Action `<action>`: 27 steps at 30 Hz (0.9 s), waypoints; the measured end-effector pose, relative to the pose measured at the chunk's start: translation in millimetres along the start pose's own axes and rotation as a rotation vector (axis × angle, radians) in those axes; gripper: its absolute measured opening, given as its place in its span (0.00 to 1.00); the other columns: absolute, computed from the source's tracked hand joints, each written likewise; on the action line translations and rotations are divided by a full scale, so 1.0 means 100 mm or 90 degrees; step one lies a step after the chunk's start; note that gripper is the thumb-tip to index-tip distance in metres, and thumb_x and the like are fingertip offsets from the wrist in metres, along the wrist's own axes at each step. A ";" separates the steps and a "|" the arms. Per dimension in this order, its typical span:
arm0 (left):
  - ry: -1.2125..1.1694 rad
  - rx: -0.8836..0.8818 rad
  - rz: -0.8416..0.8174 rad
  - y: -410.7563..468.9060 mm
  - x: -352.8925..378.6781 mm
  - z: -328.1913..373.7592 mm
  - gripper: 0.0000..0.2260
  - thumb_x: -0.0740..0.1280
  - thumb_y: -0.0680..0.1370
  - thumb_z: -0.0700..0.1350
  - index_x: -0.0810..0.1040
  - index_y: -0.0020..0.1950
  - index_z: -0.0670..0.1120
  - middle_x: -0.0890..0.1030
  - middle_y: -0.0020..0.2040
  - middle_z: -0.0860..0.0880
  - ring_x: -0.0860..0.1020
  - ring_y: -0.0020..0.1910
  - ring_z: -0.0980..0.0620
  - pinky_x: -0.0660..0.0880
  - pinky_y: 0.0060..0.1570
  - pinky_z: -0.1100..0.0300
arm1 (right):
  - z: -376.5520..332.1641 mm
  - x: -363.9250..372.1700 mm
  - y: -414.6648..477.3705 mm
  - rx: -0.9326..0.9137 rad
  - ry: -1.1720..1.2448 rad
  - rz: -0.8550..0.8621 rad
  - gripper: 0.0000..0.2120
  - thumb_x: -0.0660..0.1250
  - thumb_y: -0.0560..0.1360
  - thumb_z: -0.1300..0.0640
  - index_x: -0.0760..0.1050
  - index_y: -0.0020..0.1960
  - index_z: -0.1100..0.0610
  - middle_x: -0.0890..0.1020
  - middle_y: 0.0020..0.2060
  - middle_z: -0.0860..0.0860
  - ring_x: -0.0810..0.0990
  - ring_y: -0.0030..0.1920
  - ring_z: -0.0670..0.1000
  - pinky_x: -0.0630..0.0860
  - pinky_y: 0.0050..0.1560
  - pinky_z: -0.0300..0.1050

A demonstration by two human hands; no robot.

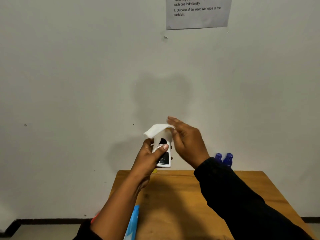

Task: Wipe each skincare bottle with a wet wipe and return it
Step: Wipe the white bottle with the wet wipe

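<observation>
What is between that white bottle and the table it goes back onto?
Nothing visible. The left hand holds the white bottle above the table's far edge; the blue bottles stand off to the right.

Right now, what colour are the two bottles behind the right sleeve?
Blue, translucent-looking: the two bottles in the head view.
</observation>
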State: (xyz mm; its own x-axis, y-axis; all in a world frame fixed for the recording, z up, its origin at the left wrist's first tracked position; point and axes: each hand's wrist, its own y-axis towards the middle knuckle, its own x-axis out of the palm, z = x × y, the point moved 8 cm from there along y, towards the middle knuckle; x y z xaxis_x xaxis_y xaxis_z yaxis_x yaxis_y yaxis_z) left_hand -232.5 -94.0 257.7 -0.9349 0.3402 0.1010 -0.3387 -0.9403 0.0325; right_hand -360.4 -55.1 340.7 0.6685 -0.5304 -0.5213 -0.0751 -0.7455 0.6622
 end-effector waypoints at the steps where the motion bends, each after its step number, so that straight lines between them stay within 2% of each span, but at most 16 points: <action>1: -0.003 0.008 -0.004 0.01 0.03 0.04 0.13 0.69 0.77 0.45 0.75 0.61 0.51 0.83 0.54 0.44 0.84 0.50 0.43 0.81 0.50 0.47 | -0.07 0.09 -0.02 -0.049 -0.053 -0.034 0.20 0.55 0.79 0.55 0.76 0.67 0.59 0.77 0.66 0.53 0.74 0.68 0.49 0.69 0.69 0.44; 3: 0.003 0.016 -0.012 0.03 0.07 0.10 0.08 0.66 0.80 0.45 0.77 0.57 0.54 0.84 0.53 0.46 0.84 0.51 0.46 0.81 0.51 0.49 | -0.18 0.23 -0.05 -0.126 -0.135 -0.086 0.23 0.54 0.77 0.54 0.76 0.67 0.60 0.76 0.68 0.54 0.70 0.72 0.52 0.64 0.73 0.47; 5: 0.009 0.025 -0.016 0.04 0.07 0.15 0.07 0.64 0.81 0.45 0.78 0.57 0.55 0.84 0.53 0.47 0.84 0.52 0.47 0.81 0.51 0.50 | -0.22 0.30 -0.06 -0.182 -0.187 -0.108 0.23 0.54 0.77 0.54 0.76 0.66 0.60 0.76 0.68 0.54 0.69 0.72 0.53 0.62 0.74 0.49; 10: -0.034 0.030 -0.010 0.05 0.05 0.20 0.12 0.67 0.78 0.42 0.77 0.62 0.49 0.84 0.54 0.45 0.83 0.52 0.47 0.81 0.44 0.55 | -0.07 0.15 0.03 -0.170 -0.172 -0.057 0.22 0.56 0.77 0.55 0.76 0.66 0.61 0.76 0.68 0.55 0.70 0.71 0.52 0.71 0.69 0.53; 15: -0.031 0.047 -0.005 0.06 0.03 0.24 0.12 0.64 0.80 0.39 0.79 0.59 0.51 0.84 0.54 0.45 0.83 0.51 0.47 0.80 0.44 0.56 | -0.26 0.27 -0.07 -0.244 -0.214 -0.107 0.22 0.56 0.77 0.54 0.77 0.65 0.61 0.77 0.67 0.55 0.70 0.71 0.53 0.65 0.72 0.50; 17: -0.057 0.036 -0.017 0.07 0.04 0.24 0.12 0.66 0.79 0.42 0.77 0.61 0.50 0.84 0.55 0.45 0.83 0.51 0.46 0.80 0.44 0.55 | -0.18 0.17 -0.01 -0.191 -0.160 -0.061 0.21 0.56 0.77 0.54 0.77 0.65 0.60 0.77 0.67 0.54 0.72 0.70 0.51 0.67 0.71 0.47; 19: -0.093 0.007 -0.025 0.06 0.06 0.22 0.14 0.68 0.77 0.45 0.75 0.63 0.49 0.83 0.54 0.43 0.84 0.49 0.45 0.81 0.44 0.52 | 0.02 0.00 0.06 -0.051 -0.031 0.020 0.19 0.57 0.79 0.55 0.77 0.65 0.58 0.79 0.65 0.52 0.76 0.66 0.48 0.72 0.66 0.43; 21: -0.124 -0.009 -0.032 0.06 0.05 0.21 0.15 0.68 0.77 0.45 0.74 0.63 0.48 0.83 0.52 0.42 0.83 0.46 0.44 0.81 0.45 0.50 | 0.24 -0.09 0.07 0.128 0.153 0.088 0.14 0.60 0.81 0.58 0.80 0.62 0.57 0.84 0.56 0.51 0.81 0.56 0.48 0.78 0.57 0.43; 23: -0.131 -0.010 -0.033 0.07 0.05 0.20 0.14 0.68 0.77 0.45 0.75 0.63 0.47 0.83 0.48 0.45 0.82 0.44 0.49 0.81 0.45 0.49 | 0.37 -0.05 0.06 0.256 0.334 0.120 0.12 0.61 0.81 0.58 0.83 0.54 0.55 0.85 0.45 0.49 0.81 0.46 0.50 0.77 0.49 0.48; 25: -0.112 0.001 -0.026 0.08 0.05 0.19 0.14 0.68 0.77 0.45 0.76 0.63 0.48 0.83 0.49 0.46 0.82 0.44 0.50 0.81 0.43 0.51 | 0.34 0.00 0.04 0.292 0.406 0.127 0.12 0.61 0.80 0.55 0.84 0.48 0.52 0.84 0.42 0.50 0.79 0.43 0.50 0.76 0.46 0.49; 27: -0.083 0.018 -0.010 0.09 0.05 0.20 0.13 0.69 0.77 0.45 0.77 0.62 0.49 0.84 0.52 0.45 0.83 0.47 0.48 0.80 0.43 0.53 | 0.22 0.02 0.01 0.246 0.338 0.115 0.12 0.61 0.81 0.55 0.83 0.55 0.53 0.85 0.49 0.50 0.81 0.47 0.46 0.78 0.48 0.43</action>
State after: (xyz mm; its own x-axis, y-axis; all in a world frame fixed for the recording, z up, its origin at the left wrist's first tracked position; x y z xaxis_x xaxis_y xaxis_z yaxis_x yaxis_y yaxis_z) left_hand -237.7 -100.6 278.1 -0.9071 0.3533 0.2291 -0.3482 -0.9353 0.0636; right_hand -375.8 -66.0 328.4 0.8855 -0.4641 -0.0211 -0.4127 -0.8068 0.4228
